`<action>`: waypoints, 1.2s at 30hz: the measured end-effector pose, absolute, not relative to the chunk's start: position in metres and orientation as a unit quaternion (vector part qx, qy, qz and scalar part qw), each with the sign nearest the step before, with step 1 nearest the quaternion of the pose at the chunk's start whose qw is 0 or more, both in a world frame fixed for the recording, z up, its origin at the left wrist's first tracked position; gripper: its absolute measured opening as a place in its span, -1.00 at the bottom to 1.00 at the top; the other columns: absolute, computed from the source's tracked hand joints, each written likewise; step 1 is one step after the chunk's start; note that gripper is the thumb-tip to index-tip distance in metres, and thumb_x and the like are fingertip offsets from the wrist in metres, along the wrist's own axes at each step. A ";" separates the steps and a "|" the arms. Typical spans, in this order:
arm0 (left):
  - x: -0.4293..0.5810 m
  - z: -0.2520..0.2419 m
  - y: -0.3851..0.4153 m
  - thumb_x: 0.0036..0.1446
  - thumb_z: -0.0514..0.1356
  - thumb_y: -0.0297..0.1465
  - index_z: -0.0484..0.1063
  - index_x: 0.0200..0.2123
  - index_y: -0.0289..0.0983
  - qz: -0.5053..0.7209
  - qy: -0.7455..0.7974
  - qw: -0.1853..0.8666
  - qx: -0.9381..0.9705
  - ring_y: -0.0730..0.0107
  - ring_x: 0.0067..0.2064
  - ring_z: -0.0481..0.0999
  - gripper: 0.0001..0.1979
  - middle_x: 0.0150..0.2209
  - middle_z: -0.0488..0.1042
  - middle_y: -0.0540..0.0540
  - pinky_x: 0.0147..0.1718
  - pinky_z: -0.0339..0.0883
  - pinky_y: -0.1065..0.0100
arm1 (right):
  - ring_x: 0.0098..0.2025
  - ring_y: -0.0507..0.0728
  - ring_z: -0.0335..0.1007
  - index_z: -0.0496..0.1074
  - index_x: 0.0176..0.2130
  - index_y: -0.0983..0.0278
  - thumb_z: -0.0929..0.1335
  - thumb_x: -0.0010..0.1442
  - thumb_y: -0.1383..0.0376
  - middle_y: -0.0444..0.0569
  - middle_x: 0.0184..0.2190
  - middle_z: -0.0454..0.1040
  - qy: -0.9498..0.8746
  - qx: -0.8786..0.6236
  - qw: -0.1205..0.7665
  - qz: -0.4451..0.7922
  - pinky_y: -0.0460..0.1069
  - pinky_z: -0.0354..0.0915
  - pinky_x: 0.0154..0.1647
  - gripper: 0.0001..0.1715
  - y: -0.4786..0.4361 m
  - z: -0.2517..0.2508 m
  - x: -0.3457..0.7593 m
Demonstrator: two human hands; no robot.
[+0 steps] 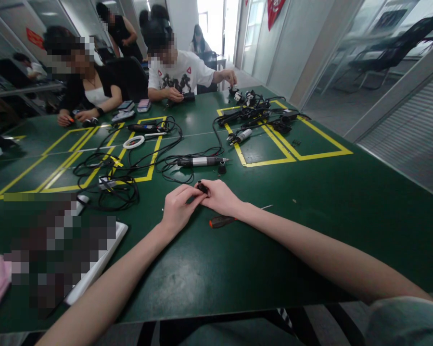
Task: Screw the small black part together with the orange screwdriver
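Note:
Both my hands meet over the green table, fingers closed around a small black part (202, 187) whose kind I cannot make out. My left hand (180, 204) pinches it from the left; my right hand (220, 196) grips it from the right, and the fingers hide most of it. Beneath my right forearm lies a screwdriver (222, 221) with a dark and orange handle, its thin shaft showing on the far side. Just beyond my hands rest an electric screwdriver (202, 162) with a silver middle and a small black cup-shaped piece (222, 167).
Coiled black cables (119, 194) lie to the left. A pile of black cables and parts (250, 113) sits at the back right, near a silver-bodied tool (242, 136). Yellow tape (269, 162) marks the green table (310, 206). Two people sit across, handling objects.

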State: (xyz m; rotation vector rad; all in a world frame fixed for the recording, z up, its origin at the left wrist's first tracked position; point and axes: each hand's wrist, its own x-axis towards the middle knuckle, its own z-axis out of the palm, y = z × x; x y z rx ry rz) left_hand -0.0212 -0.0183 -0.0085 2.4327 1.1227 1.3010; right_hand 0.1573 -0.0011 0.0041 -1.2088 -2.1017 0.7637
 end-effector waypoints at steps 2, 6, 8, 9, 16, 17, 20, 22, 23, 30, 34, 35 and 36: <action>-0.019 -0.007 -0.020 0.36 0.35 -0.35 0.63 -0.32 -0.21 0.436 0.393 0.088 0.804 0.33 -0.35 0.61 -0.84 -0.36 0.66 -0.06 -0.27 0.53 0.35 | -0.31 0.15 0.51 0.56 -0.21 0.30 0.42 0.11 0.55 0.01 -0.28 0.67 -0.789 -0.466 0.292 0.274 -0.04 0.19 -0.28 -0.76 -0.003 0.002 0.155; -0.015 -0.004 -0.022 0.32 0.38 -0.35 0.60 -0.38 -0.23 0.457 0.423 0.113 0.774 0.37 -0.39 0.59 -0.81 -0.40 0.64 -0.02 -0.30 0.53 0.37 | -0.21 0.25 0.60 0.55 -0.20 0.28 0.42 0.17 0.50 0.09 -0.22 0.70 -0.783 -0.493 0.286 0.250 -0.01 0.20 -0.26 -0.80 -0.006 0.000 0.151; -0.015 -0.003 -0.022 0.30 0.39 -0.34 0.59 -0.38 -0.24 0.462 0.431 0.125 0.765 0.37 -0.39 0.59 -0.81 -0.40 0.65 -0.01 -0.29 0.54 0.36 | -0.18 0.27 0.63 0.56 -0.19 0.27 0.42 0.19 0.48 0.10 -0.20 0.71 -0.780 -0.504 0.282 0.243 0.00 0.20 -0.26 -0.81 -0.008 0.000 0.150; -0.015 -0.003 -0.022 0.30 0.39 -0.33 0.59 -0.39 -0.24 0.462 0.433 0.129 0.763 0.37 -0.39 0.59 -0.81 -0.40 0.65 -0.01 -0.29 0.54 0.36 | -0.17 0.28 0.63 0.56 -0.18 0.27 0.42 0.20 0.47 0.11 -0.20 0.72 -0.779 -0.508 0.279 0.241 0.00 0.21 -0.25 -0.82 -0.009 0.001 0.149; -0.017 -0.006 -0.018 0.29 0.41 -0.30 0.57 -0.40 -0.24 0.464 0.422 0.123 0.769 0.38 -0.41 0.57 -0.77 -0.41 0.64 -0.01 -0.31 0.52 0.37 | -0.12 0.31 0.66 0.57 -0.13 0.27 0.41 0.22 0.47 0.14 -0.16 0.72 -0.773 -0.525 0.270 0.232 0.02 0.23 -0.23 -0.78 -0.012 0.002 0.146; -0.017 -0.006 -0.018 0.29 0.41 -0.30 0.57 -0.41 -0.24 0.464 0.419 0.122 0.770 0.38 -0.40 0.57 -0.78 -0.41 0.64 -0.01 -0.31 0.52 0.37 | -0.12 0.31 0.66 0.56 -0.12 0.26 0.41 0.23 0.46 0.12 -0.15 0.73 -0.773 -0.526 0.270 0.231 0.02 0.23 -0.23 -0.78 -0.012 0.002 0.146; -0.018 -0.006 -0.016 0.28 0.42 -0.32 0.56 -0.41 -0.24 0.459 0.417 0.129 0.774 0.38 -0.40 0.55 -0.77 -0.41 0.63 -0.01 -0.31 0.49 0.36 | -0.13 0.30 0.65 0.56 -0.14 0.26 0.41 0.23 0.45 0.12 -0.16 0.72 -0.771 -0.529 0.270 0.230 0.01 0.23 -0.24 -0.80 -0.011 0.001 0.145; -0.020 -0.006 -0.013 0.28 0.42 -0.33 0.54 -0.42 -0.24 0.448 0.420 0.143 0.776 0.38 -0.40 0.53 -0.77 -0.43 0.61 0.00 -0.31 0.46 0.36 | -0.16 0.30 0.65 0.55 -0.16 0.27 0.41 0.22 0.45 0.13 -0.18 0.72 -0.770 -0.530 0.270 0.230 0.02 0.22 -0.26 -0.83 -0.011 0.001 0.145; -0.021 -0.007 -0.011 0.27 0.42 -0.33 0.52 -0.43 -0.24 0.442 0.421 0.151 0.777 0.38 -0.40 0.52 -0.76 -0.44 0.59 0.01 -0.31 0.45 0.37 | -0.17 0.30 0.64 0.55 -0.17 0.27 0.41 0.22 0.45 0.13 -0.19 0.72 -0.770 -0.530 0.271 0.230 0.02 0.21 -0.26 -0.84 -0.011 0.002 0.145; -0.029 -0.009 0.007 0.20 0.45 -0.26 0.57 0.15 -0.20 0.421 0.402 0.204 0.787 0.11 0.15 0.59 -0.53 0.19 0.57 -0.23 0.09 0.53 0.14 | -0.19 0.26 0.61 0.54 -0.16 0.29 0.41 0.20 0.48 0.11 -0.18 0.71 -0.772 -0.515 0.281 0.247 0.00 0.24 -0.23 -0.81 -0.010 0.001 0.146; -0.027 -0.008 0.010 0.38 0.26 -0.21 0.49 0.33 -0.21 0.330 0.363 0.312 0.813 0.00 0.37 0.49 -0.49 0.35 0.52 -0.23 0.41 0.32 -0.02 | -0.32 0.17 0.51 0.52 -0.27 0.30 0.42 0.17 0.48 0.05 -0.29 0.66 -0.769 -0.505 0.281 0.273 -0.02 0.21 -0.30 -0.89 -0.007 -0.001 0.150; -0.026 -0.008 0.009 0.39 0.24 -0.20 0.48 0.35 -0.23 0.321 0.365 0.329 0.809 0.01 0.37 0.50 -0.47 0.34 0.53 -0.22 0.42 0.31 -0.01 | -0.35 0.15 0.49 0.51 -0.30 0.30 0.43 0.17 0.48 0.03 -0.32 0.65 -0.769 -0.501 0.281 0.282 -0.03 0.21 -0.32 -0.90 -0.007 -0.001 0.151; -0.024 -0.008 0.008 0.40 0.23 -0.20 0.47 0.36 -0.23 0.320 0.369 0.337 0.805 0.01 0.38 0.50 -0.46 0.34 0.53 -0.21 0.43 0.30 0.00 | -0.36 0.14 0.47 0.50 -0.32 0.30 0.43 0.16 0.49 0.01 -0.35 0.63 -0.768 -0.495 0.281 0.293 -0.04 0.21 -0.32 -0.89 -0.006 -0.001 0.152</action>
